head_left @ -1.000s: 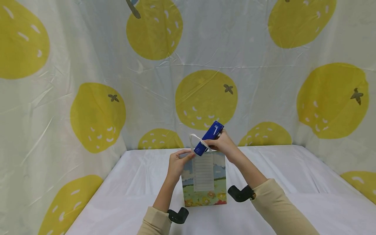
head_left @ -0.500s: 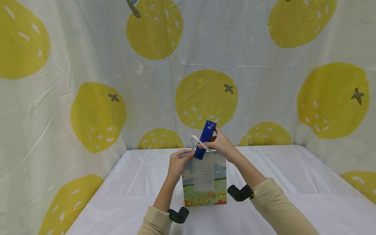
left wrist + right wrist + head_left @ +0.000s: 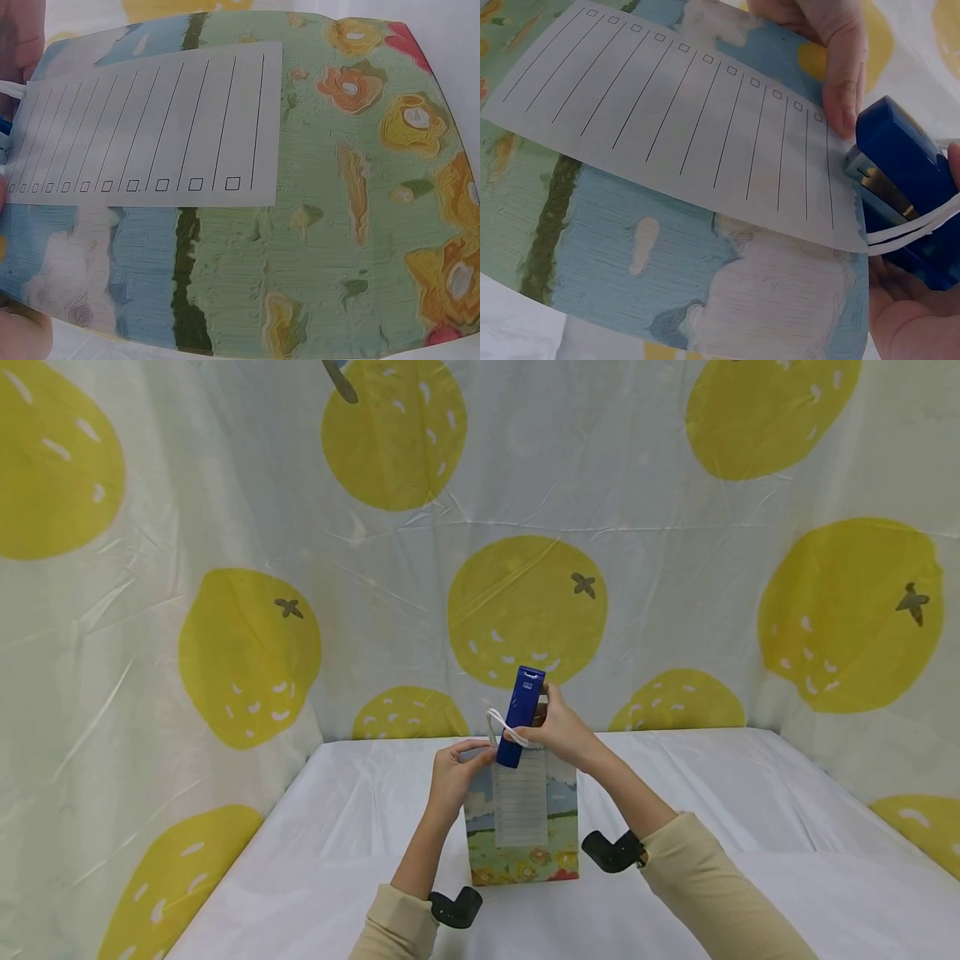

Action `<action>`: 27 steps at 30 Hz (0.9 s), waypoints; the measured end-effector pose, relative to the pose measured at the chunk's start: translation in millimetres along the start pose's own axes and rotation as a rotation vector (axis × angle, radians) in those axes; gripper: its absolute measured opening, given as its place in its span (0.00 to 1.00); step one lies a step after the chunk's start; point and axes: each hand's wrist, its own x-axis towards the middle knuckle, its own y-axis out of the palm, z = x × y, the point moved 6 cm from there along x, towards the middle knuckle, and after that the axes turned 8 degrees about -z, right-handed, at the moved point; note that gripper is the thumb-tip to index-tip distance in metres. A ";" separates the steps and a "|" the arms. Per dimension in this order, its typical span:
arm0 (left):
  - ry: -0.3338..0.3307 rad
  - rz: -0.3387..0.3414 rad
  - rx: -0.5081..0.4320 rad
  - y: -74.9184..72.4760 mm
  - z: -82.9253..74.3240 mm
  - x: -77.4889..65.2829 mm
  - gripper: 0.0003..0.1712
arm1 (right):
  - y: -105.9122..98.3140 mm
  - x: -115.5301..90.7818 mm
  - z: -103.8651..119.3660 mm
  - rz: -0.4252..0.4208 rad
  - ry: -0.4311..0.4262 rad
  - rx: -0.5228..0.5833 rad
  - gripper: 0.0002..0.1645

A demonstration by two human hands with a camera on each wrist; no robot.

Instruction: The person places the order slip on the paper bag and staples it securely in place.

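Note:
A paper gift bag [image 3: 561, 827], printed with sky, meadow and flowers, stands upright on the table. Against its front lies a lined checklist sheet [image 3: 521, 810], its top end level with the bag's top edge. My left hand [image 3: 452, 774] pinches that edge at the sheet's left corner, thumb in front. In my right hand [image 3: 566, 732] is a blue stapler [image 3: 904, 142], gripped upright with its mouth at the top of sheet and bag. In the right wrist view its jaws stand apart. The bag's white cord handle [image 3: 907, 236] crosses over the stapler.
A white cloth [image 3: 697, 860] covers the table. Behind and beside it hangs a pale curtain [image 3: 652, 568] with large yellow fruit prints. Black wrist mounts [image 3: 613, 853] sit by both beige sleeves [image 3: 720, 885].
The stapler has turned from a rightward slant to nearly upright and shifted slightly left, its lower end close by the left fingertips. The left hand and bag have stayed in place.

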 end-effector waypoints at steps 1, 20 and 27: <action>-0.001 -0.001 -0.003 0.1 0.3 0.3 0.16 | 0.0 -0.3 0.1 -0.001 -0.007 -0.016 0.50; -0.012 0.005 -0.009 1.7 2.9 -1.0 0.16 | 1.1 -0.7 -2.0 -0.002 -0.123 -0.049 0.48; -0.013 0.008 -0.020 2.0 2.4 -2.0 0.18 | 0.7 -1.8 -1.6 0.010 -0.161 -0.036 0.46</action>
